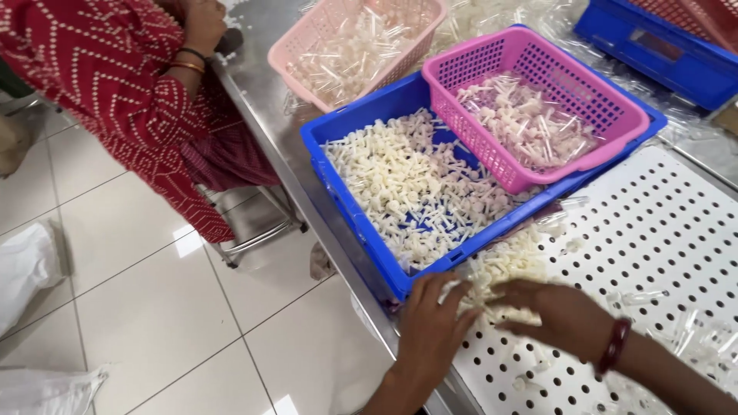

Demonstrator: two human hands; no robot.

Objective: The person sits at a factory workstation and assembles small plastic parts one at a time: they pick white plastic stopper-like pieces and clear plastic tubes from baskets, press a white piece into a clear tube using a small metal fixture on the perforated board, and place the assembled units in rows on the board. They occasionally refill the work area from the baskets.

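My left hand (432,323) and my right hand (557,311) rest on a heap of small white plastic parts (507,269) lying on a white perforated board (661,230). Both hands have their fingers spread over the heap, and neither closes around anything that I can see. Just beyond the heap stands a blue crate (338,192) with many of the same white parts in it. A magenta basket (615,107) with more parts sits tilted on the crate's right side.
A pink basket (300,46) of clear tubes stands further back on the steel table (261,100). Another blue crate (661,46) is at the top right. A person in a red patterned garment (115,84) sits at the left. White bags (27,269) lie on the tiled floor.
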